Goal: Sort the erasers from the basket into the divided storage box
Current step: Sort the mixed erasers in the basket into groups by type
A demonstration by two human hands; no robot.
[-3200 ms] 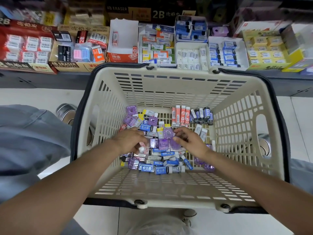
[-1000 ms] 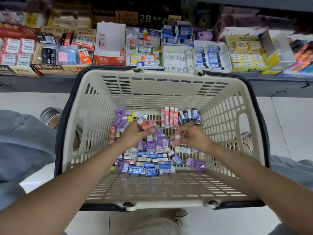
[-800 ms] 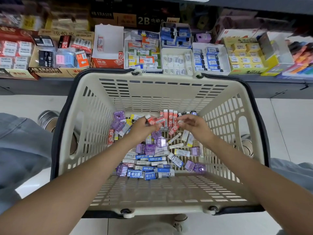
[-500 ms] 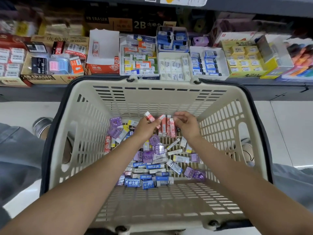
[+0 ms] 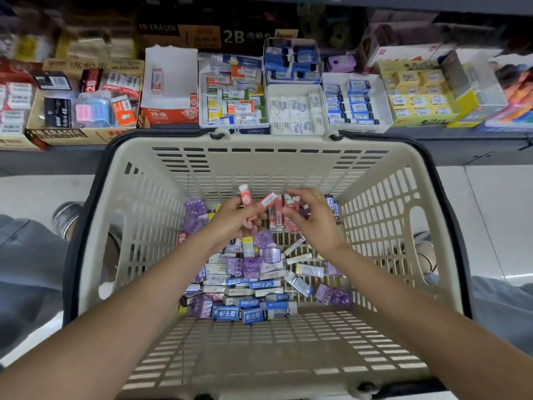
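Holding mixed erasers (image 5: 253, 284), beige basket (image 5: 259, 168), hands (image 5: 230, 217) gripping red erasers (image 5: 245, 194)

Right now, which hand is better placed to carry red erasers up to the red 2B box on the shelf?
Left hand: it already grips red erasers, and the 2B box sits up-left.

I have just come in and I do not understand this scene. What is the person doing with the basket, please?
A person is picking small erasers out of a beige shopping basket in front of a shelf of eraser boxes. The left hand holds a few red erasers above the pile. The right hand reaches over a row of red erasers at the far end, fingers loosely curled; whether it holds one is unclear. Many blue, white and purple erasers lie on the basket floor.
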